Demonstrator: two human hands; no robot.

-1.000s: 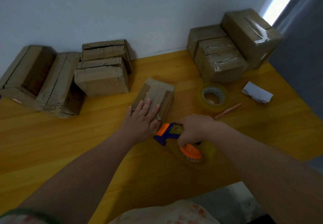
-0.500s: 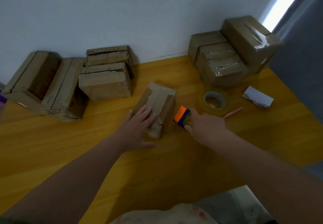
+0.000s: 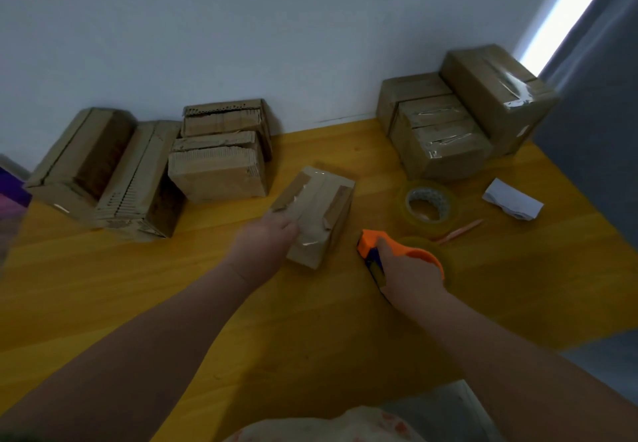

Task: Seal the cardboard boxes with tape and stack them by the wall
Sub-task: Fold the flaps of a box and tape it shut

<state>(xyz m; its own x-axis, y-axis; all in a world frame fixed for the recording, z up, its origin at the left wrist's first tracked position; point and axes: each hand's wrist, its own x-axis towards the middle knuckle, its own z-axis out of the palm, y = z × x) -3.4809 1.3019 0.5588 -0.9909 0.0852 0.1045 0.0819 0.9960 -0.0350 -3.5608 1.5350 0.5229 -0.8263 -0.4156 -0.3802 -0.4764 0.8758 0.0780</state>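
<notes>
A small cardboard box (image 3: 319, 215) with clear tape along its top seam lies in the middle of the yellow table (image 3: 172, 303). My left hand (image 3: 266, 239) rests against the box's near left edge, fingers curled onto it. My right hand (image 3: 407, 272) grips an orange and blue tape dispenser (image 3: 371, 246), held just above the table to the right of the box. Taped boxes (image 3: 445, 141) are stacked by the wall at the back right, a bigger one (image 3: 497, 92) beside them.
Several untaped, worn boxes (image 3: 217, 162) and two leaning ones (image 3: 103, 172) sit by the wall at the left. A spare tape roll (image 3: 428, 205), a pencil (image 3: 459, 231) and a folded white paper (image 3: 512, 200) lie at the right. A grey curtain (image 3: 593, 103) hangs beyond the table's right edge.
My right hand pulled the dispenser back from the box's right side, toward me and to the right. My left hand slid from the box's top to its near left edge.
</notes>
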